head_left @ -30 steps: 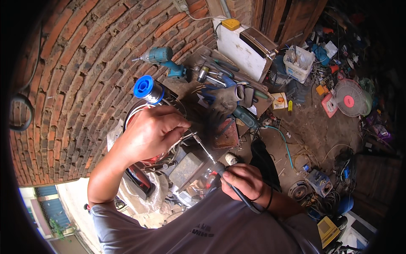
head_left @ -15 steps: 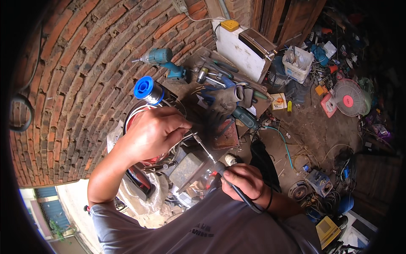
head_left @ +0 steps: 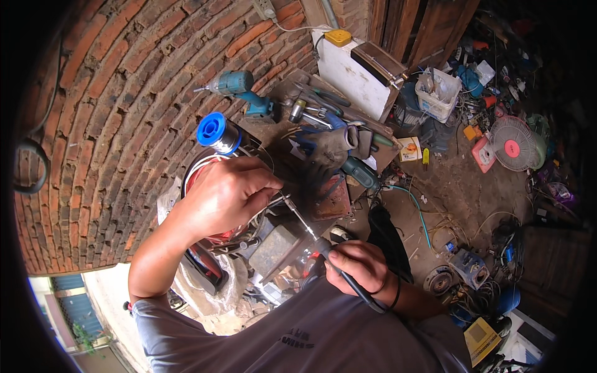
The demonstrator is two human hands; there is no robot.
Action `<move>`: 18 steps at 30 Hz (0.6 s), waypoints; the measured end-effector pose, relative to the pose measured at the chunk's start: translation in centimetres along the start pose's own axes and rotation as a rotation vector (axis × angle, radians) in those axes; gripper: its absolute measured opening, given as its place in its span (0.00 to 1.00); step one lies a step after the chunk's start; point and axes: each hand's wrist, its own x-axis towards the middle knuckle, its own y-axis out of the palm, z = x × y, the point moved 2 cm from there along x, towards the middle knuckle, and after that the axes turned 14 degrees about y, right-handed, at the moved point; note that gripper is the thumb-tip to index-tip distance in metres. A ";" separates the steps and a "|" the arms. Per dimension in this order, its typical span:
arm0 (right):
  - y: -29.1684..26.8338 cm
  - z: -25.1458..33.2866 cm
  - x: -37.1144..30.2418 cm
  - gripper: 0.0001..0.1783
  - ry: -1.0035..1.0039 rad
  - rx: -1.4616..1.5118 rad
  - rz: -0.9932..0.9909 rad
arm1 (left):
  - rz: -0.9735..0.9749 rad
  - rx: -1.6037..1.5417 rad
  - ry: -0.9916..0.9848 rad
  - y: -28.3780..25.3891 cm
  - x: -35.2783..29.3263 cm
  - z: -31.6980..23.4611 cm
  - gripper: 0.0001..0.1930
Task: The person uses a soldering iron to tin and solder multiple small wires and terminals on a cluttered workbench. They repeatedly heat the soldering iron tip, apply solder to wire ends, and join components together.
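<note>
My right hand [head_left: 360, 266] is closed round the dark handle of a soldering iron [head_left: 298, 214], whose metal shaft points up and left. Just beyond the iron's tip, the fingers of my left hand [head_left: 230, 189] are pinched on a thin solder wire [head_left: 271, 163]. That wire curves over from a blue-ended solder spool [head_left: 213, 130] standing behind the left hand. What lies right at the fingertips is too small to make out. Below the left hand, a red rounded object is partly hidden, with pale cables beside it. A grey metal block [head_left: 272, 247] sits under the iron.
A teal cordless driver [head_left: 239, 90] stands by the brick wall [head_left: 124, 112]. Pliers, a hammer [head_left: 298, 110] and a work glove [head_left: 336, 148] crowd the bench, with a green power tool [head_left: 360, 172] beside them. To the right, a fan [head_left: 512, 146], a white bin [head_left: 437, 94] and scattered parts cover the floor.
</note>
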 end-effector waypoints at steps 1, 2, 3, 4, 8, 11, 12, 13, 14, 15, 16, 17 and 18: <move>0.0 -0.1 -0.1 0.29 0.000 -0.002 -0.001 | -0.001 0.003 0.001 0.0 0.0 0.0 0.09; 0.0 -0.1 -0.1 0.29 -0.001 -0.005 -0.003 | -0.001 0.006 0.002 0.1 0.0 0.0 0.09; 0.0 0.0 -0.2 0.30 0.014 -0.003 0.012 | -0.002 0.009 0.002 0.1 0.0 0.0 0.09; -0.1 0.0 -0.3 0.32 0.028 -0.002 0.026 | 0.001 0.013 0.001 0.1 0.0 0.0 0.09; -0.1 0.0 -0.5 0.33 0.039 0.005 0.039 | 0.001 0.019 0.008 0.2 -0.1 0.0 0.09; 0.1 -0.1 -0.1 0.29 0.003 0.005 -0.007 | 0.004 0.021 -0.001 0.2 0.0 0.0 0.09; 0.1 -0.1 -0.1 0.29 0.004 0.004 -0.007 | 0.005 0.022 -0.004 0.1 0.1 -0.1 0.09; 0.1 -0.1 -0.1 0.28 0.005 0.003 -0.006 | 0.005 0.025 -0.012 0.1 0.1 -0.1 0.08; 0.1 -0.1 0.0 0.28 0.006 0.003 -0.005 | 0.005 0.028 -0.020 0.0 0.1 -0.1 0.07; 0.1 -0.1 0.0 0.28 0.007 0.005 -0.004 | 0.005 0.031 -0.030 -0.1 0.1 -0.1 0.07; 0.1 -0.1 0.0 0.28 0.008 0.006 -0.003 | -0.026 0.038 -0.016 -0.1 0.0 0.0 0.06; 0.0 -0.1 0.0 0.28 0.009 0.008 -0.002 | -0.058 0.045 -0.002 -0.1 -0.1 0.3 0.06; 0.1 -0.1 0.0 0.28 0.009 0.010 -0.003 | -0.089 0.053 0.010 -0.2 -0.2 0.5 0.06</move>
